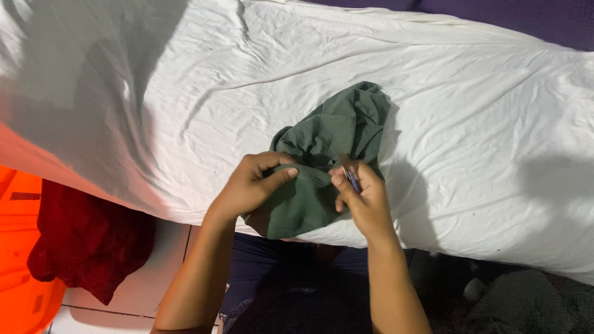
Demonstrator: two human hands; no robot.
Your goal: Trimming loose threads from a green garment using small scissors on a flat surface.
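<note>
White-sheeted bed (pixel 470 111), perhaps tiled floor (pixel 162 260) below.

Bright, flat light washes the white bed sheet (pixel 470 93) at centre and towards three o'clock, nearly blowing out its creases, while a broad soft shadow spreads from ten o'clock and another sits at four o'clock. Down at six o'clock the frame drops into murky darkness with little detail. The orange patch (pixel 15 260) at eight o'clock glows oversaturated, and focus is slightly soft throughout.
</note>
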